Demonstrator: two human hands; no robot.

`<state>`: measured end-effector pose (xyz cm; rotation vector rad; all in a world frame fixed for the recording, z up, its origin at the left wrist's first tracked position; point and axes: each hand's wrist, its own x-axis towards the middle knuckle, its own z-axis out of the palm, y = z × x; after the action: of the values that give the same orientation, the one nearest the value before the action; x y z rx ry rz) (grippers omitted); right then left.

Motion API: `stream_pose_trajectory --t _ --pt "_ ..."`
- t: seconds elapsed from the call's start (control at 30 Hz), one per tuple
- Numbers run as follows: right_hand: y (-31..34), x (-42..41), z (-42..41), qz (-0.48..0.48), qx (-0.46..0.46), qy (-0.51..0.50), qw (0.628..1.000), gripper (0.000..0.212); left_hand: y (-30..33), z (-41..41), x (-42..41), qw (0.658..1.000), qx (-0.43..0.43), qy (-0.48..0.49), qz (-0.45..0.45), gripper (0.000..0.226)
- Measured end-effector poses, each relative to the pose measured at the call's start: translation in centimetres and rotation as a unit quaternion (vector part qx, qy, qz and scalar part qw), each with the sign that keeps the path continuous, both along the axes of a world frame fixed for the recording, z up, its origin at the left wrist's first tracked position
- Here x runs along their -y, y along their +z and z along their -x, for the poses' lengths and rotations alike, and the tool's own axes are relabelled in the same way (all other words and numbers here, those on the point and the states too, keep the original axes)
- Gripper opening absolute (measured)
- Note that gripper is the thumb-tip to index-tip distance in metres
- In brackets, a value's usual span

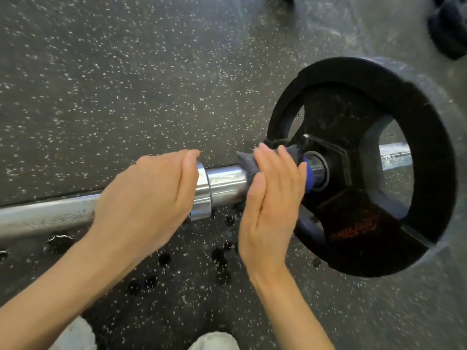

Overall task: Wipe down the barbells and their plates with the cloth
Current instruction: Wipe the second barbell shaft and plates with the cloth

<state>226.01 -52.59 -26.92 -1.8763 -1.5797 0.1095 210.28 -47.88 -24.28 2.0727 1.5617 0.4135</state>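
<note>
A chrome barbell (225, 184) lies across the rubber floor from the left edge to the right. A black plate (409, 102) with grip holes sits on its sleeve at the right, blurred. My left hand (146, 195) rests over the bar just left of the chrome collar, fingers fairly straight and together. My right hand (273, 195) presses a grey cloth (246, 164) against the sleeve between collar and plate, fingers straight; most of the cloth is hidden under the palm. A blue edge shows by the plate hub (308, 176).
Speckled dark rubber flooring (126, 84) lies all around. Dark wet spots (219, 256) dot the floor under the bar. Other dark weights (449, 29) sit at the top right corner. White shoes (214, 342) show at the bottom edge.
</note>
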Motion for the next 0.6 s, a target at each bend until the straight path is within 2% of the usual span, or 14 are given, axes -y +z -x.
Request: stream_pose_trajectory --t 0.07,0.13,0.2,0.27,0.33,0.43,0.53,0.6 --pt "0.1 1.1 1.5 0.013 0.028 0.079 0.996 0.045 -0.2 -0.1 0.1 0.999 0.027 0.016 0.006 0.050" --pt "0.3 1.3 -0.4 0.020 0.084 0.153 0.984 0.046 0.0 0.1 0.4 0.999 0.034 0.022 0.020 0.041" --pt "0.3 1.3 -4.1 0.030 0.098 0.129 0.986 0.046 0.5 -0.1 1.0 1.000 0.005 -0.015 0.014 0.042" --pt "0.3 1.5 -6.2 0.025 0.051 0.045 0.997 0.044 0.5 -0.3 1.3 1.000 0.012 0.001 0.000 0.052" --pt "0.3 2.1 -4.4 0.022 0.007 -0.013 1.000 0.043 0.3 -0.4 1.9 1.000 0.018 0.015 -0.010 0.058" --pt "0.4 3.5 -0.3 0.027 0.012 0.055 0.998 0.043 0.4 -0.4 2.9 1.000 0.019 0.018 -0.013 0.057" --pt "0.8 4.0 -2.7 0.033 0.101 0.152 0.983 0.043 0.2 -0.4 3.9 1.000 0.010 0.009 -0.014 0.057" --pt "0.9 4.3 -5.5 0.034 0.131 0.121 0.983 0.044 0.3 -0.5 4.7 1.000 0.002 -0.009 -0.023 0.054"
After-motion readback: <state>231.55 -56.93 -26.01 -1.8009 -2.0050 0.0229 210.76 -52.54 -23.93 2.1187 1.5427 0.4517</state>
